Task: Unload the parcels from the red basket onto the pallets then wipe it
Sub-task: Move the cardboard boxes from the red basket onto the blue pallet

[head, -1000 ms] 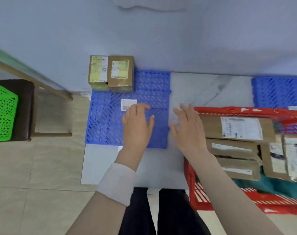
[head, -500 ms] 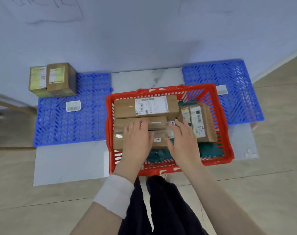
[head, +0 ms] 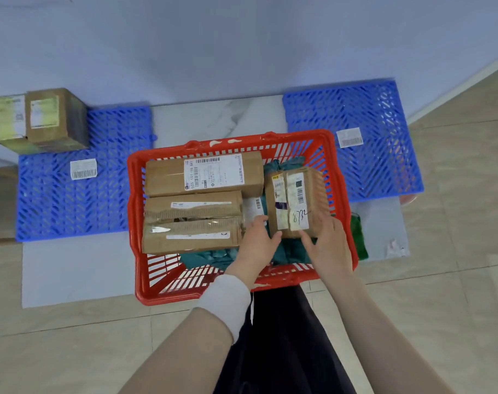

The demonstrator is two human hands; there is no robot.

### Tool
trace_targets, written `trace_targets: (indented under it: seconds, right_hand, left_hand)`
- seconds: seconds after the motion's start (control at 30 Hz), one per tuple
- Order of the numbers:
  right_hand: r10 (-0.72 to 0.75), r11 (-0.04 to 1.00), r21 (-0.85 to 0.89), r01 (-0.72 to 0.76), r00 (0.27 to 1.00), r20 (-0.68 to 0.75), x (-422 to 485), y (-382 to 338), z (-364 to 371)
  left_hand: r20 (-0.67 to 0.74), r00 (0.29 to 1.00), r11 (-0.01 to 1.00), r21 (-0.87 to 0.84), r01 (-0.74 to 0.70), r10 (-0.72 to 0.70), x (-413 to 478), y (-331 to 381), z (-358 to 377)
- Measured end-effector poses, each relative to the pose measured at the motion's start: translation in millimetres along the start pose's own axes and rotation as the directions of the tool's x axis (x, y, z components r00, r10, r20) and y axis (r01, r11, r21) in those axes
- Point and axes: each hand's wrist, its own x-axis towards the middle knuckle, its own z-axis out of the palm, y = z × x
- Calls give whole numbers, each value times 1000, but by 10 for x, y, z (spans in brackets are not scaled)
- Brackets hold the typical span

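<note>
The red basket stands on the floor between two blue pallets. It holds three long brown parcels on the left: a top one, a middle one and a lower one. A squarish taped parcel marked 8732 is on the right, over green cloth. My left hand grips that parcel's near left corner. My right hand grips its near right side. The left pallet carries two brown boxes at its far corner. The right pallet holds only a label.
White sheets of flooring lie under and between the pallets, against a pale wall. A loose barcode label lies on the left pallet and another label on the right one. A green item sits just right of the basket. My dark trousers are below.
My view swung from the left pallet to the basket. Both hands moved right across the basket, from the long parcels to the squarish parcel, and now hold it.
</note>
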Motion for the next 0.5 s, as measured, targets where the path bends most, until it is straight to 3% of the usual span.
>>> trace_targets:
  seconds: [0.13, 0.33, 0.5]
  right_hand:
    - [0, 1000, -13, 0, 999, 32, 220, 127, 91]
    - [-89, 994, -51, 92, 994, 58, 471, 282, 184]
    - [-104, 994, 35, 103, 993, 51, 429, 336, 71]
  left_hand:
    - [-20, 982, 970, -159, 183, -188, 275, -54, 237]
    - [-92, 949, 915, -309, 260, -300, 579, -33, 459]
    - [-123, 915, 832, -475, 286, -384, 495, 15, 479]
